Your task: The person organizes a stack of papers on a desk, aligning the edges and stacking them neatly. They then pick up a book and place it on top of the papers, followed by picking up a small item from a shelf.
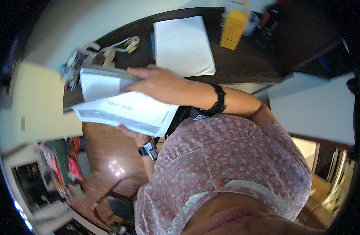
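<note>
A bundle of printed white papers [100, 85] is held before me, spread open like a booklet, with the front sheet [124, 110] bearing print and a grey band. My left hand [134, 135] grips the lower edge of that sheet from beneath, most of its fingers hidden. Across the upper part lies my right hand [153, 83], its fingers at the fold and the grey edge of the bundle. Blur keeps me from telling how firmly those fingers pinch the pages. Just beyond the right hand, a stack of blank-looking white paper [184, 44] rests on the dark desk [244, 64].
A yellow carton [234, 29] with print stands at the desk's back right, beside a pale container [252, 23]. Cluttered small items [77, 63] and a looped white strap [118, 45] lie at the left end. Below left are wooden flooring [109, 147] and a chair [118, 202].
</note>
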Demonstrator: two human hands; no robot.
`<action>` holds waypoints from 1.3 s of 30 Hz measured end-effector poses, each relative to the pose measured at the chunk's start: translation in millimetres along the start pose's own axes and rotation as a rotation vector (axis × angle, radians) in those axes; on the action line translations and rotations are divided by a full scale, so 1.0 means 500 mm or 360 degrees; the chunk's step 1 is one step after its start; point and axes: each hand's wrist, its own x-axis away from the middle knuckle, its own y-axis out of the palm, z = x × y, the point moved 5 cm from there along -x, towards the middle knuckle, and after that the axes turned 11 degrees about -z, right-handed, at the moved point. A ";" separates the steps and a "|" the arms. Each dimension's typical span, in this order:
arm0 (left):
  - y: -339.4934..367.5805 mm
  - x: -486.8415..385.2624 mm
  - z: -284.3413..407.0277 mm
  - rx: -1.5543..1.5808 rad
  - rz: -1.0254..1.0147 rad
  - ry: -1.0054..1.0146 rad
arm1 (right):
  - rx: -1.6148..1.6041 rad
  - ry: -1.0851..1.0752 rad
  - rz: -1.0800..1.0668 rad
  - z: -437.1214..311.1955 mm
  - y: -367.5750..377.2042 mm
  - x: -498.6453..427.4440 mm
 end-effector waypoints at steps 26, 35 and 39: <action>-0.063 0.016 0.005 0.0090 0.0444 -0.0122 | -0.0213 0.1275 0.0797 0.524 0.014 0.236; -0.055 0.020 0.021 0.0045 0.0525 -0.0111 | -0.0052 0.1139 0.0687 0.504 0.008 0.226; -0.030 0.013 0.027 -0.0053 0.0426 -0.0112 | 0.0072 0.1294 0.0528 0.498 0.006 0.220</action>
